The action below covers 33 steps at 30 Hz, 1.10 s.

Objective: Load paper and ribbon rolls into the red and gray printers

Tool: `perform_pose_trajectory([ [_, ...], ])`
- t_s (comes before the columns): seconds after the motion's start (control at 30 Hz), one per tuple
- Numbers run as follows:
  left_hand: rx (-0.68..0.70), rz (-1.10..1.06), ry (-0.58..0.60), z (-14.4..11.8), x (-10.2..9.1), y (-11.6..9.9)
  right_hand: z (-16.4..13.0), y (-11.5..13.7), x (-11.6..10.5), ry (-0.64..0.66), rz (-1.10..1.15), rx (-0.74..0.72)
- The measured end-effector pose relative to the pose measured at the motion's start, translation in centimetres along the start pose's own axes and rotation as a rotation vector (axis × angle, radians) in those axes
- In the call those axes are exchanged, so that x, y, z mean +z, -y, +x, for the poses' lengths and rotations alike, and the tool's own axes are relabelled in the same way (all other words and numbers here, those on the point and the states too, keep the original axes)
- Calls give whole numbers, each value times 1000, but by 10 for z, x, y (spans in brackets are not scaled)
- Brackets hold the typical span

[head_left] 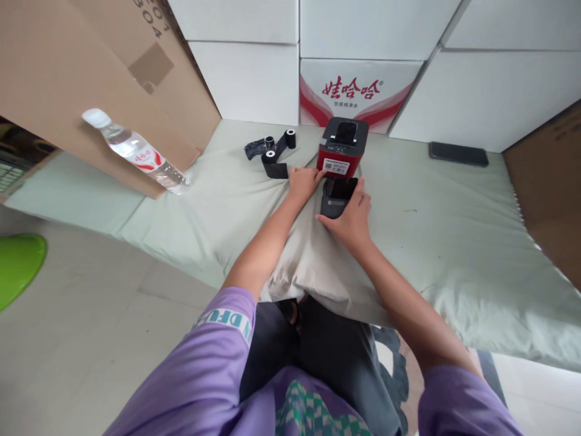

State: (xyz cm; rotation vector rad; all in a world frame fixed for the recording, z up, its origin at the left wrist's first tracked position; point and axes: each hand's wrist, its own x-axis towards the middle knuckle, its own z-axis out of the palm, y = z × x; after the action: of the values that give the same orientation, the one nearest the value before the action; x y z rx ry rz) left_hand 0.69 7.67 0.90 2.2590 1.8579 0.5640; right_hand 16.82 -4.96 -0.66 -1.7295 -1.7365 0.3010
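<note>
My right hand (353,217) spans a dark cover-like piece (334,207) with a glossy black panel, thumb at its near left corner and fingertips along its far right edge. This piece lies on the cloth against the front of a red and black printer (341,148) bearing a white QR label. My left hand (305,183) rests palm down at the printer's near left, thumb spread toward its lower front and apart from the fingers. Beside those fingers runs the loose end of a black ribbon (275,170) on rolls with white cores. Some fingertips of the left hand are hard to see.
A clear water bottle (144,158) lies tilted by a large brown carton (104,72) at left. White boxes (254,82) stand stacked behind the printer. A black phone-like slab (458,154) lies at back right. Pale green cloth (422,242) covers the surface. A green stool (20,263) is at far left.
</note>
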Motion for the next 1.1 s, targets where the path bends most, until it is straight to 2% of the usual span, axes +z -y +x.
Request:
perform_pose_trajectory([
  [0.1,109,-155,114,-2,-6,10,10,-13,0,-5,80,-17],
  [0.2,202,-276,197,-10,-11,18,23,-30,2,-30,293,-16],
  [0.3,194,-250,267,-20,-14,19,33,-43,3,-3,479,-57],
  [0.47,225,-220,461,-23,-20,18,37,-49,6,49,569,-118],
  [0.73,272,-178,510,-24,-21,22,35,-54,13,53,591,-129],
  [1.1,296,-159,565,-19,-24,25,31,-55,14,16,509,-55],
])
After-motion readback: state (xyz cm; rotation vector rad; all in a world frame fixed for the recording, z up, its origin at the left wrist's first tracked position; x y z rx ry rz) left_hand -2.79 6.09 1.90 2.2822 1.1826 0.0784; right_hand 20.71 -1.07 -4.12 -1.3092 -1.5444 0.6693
